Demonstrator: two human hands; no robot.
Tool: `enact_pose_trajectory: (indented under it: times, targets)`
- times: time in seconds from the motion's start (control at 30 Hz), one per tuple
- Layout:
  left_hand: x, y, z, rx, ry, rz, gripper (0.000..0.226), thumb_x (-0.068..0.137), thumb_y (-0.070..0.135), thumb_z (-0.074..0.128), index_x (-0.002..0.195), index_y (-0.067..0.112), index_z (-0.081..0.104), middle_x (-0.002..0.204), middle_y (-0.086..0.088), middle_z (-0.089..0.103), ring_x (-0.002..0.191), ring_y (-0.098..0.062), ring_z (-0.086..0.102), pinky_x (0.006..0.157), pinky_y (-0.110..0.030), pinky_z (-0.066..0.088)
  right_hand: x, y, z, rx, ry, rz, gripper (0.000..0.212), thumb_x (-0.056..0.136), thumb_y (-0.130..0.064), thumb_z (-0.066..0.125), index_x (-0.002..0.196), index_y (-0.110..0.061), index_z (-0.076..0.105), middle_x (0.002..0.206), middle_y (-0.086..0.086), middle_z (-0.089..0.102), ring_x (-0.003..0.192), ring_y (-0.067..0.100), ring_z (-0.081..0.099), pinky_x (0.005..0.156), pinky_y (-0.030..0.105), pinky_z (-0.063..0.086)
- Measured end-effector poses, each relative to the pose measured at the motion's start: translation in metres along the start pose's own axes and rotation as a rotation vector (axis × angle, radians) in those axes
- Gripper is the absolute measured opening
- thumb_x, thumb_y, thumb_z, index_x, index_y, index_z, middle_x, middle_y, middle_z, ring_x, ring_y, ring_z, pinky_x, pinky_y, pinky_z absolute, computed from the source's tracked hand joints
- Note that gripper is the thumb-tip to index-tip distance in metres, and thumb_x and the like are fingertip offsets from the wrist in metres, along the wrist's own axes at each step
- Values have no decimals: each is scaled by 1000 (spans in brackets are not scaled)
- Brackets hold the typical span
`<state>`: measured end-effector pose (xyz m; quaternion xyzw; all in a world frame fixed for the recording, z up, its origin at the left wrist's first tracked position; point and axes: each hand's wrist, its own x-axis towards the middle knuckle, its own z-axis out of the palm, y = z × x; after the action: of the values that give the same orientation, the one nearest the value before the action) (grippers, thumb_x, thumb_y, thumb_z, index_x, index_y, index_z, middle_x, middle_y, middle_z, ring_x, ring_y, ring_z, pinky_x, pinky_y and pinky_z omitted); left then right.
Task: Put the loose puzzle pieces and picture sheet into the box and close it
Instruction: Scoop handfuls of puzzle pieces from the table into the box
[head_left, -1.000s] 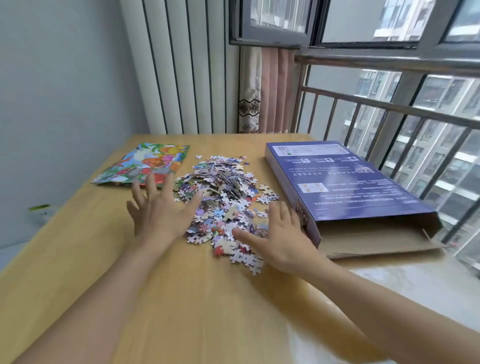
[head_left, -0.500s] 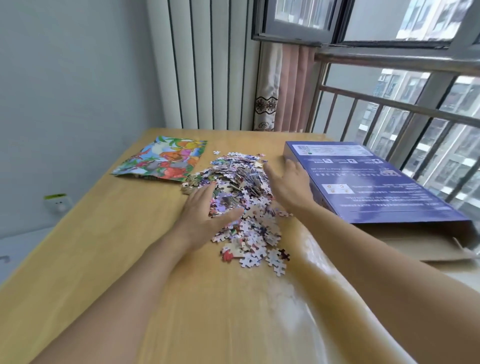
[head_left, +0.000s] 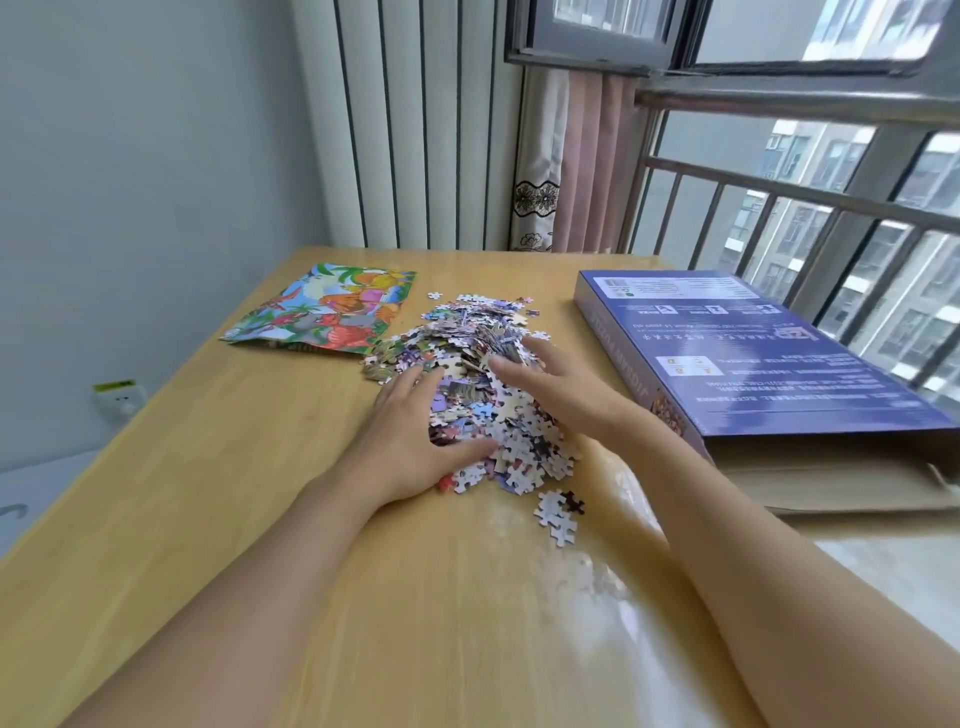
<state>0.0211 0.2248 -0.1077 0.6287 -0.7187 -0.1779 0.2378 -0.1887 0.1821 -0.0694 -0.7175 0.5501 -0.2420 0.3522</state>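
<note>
A heap of loose puzzle pieces (head_left: 467, 343) lies in the middle of the wooden table (head_left: 208, 467). My left hand (head_left: 410, 441) presses flat against the heap's left near side, fingers straight. My right hand (head_left: 561, 384) lies over the heap's right side, fingers stretched across the pieces. A few stray pieces (head_left: 558, 514) sit nearer to me. The colourful picture sheet (head_left: 327, 312) lies flat at the far left. The blue puzzle box (head_left: 753, 364) lies on the right, its brown end flap (head_left: 841, 483) open toward me.
A window with metal railing (head_left: 810, 197) runs along the table's right side, a curtain (head_left: 566, 166) at the far corner. A wall socket (head_left: 119, 397) is low on the left wall. Bare tabletop stretches in front of me.
Both hands have closed in on the heap from either side, pushing the pieces into a tighter, taller pile. The right hand came back from the box's far side onto the heap.
</note>
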Motion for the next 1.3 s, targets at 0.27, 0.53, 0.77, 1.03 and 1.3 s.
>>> enact_pose_trajectory:
  times: [0.27,0.53,0.77,1.03,1.3]
  targets:
    - [4,-1,-4,-109,142,24,81,73,64,74,141,26,50,142,6,51,127,-11,48,102,-26,40,-32,-6,-3,-561,-304,-82,150,44,-70,89,153,-51,-12,163,-20,-22,153,13,-16,123,56,13]
    - [1,2,-8,-186,150,48,80,64,65,81,132,32,57,135,13,55,117,2,48,92,-17,36,-1,10,13,-368,25,-66,144,48,-77,83,157,-44,-6,167,-5,-17,152,19,-22,123,50,6]
    - [1,-2,-11,-200,110,62,99,52,63,89,139,37,51,142,14,49,124,0,46,97,-20,36,39,0,7,-334,-104,32,157,26,-83,83,155,-44,3,167,-1,12,153,26,14,121,53,25]
    - [4,-6,-8,-163,43,69,113,53,63,88,149,33,37,147,15,36,129,-1,37,97,-16,31,45,-2,4,-312,-79,-67,109,59,-47,94,148,-37,32,155,-5,38,135,19,42,107,38,42]
    - [4,-6,-9,-176,28,97,107,55,65,86,147,38,39,145,18,37,124,2,38,92,-17,33,45,-4,7,-378,-83,-73,120,59,-52,90,156,-37,20,158,1,34,141,24,38,111,43,40]
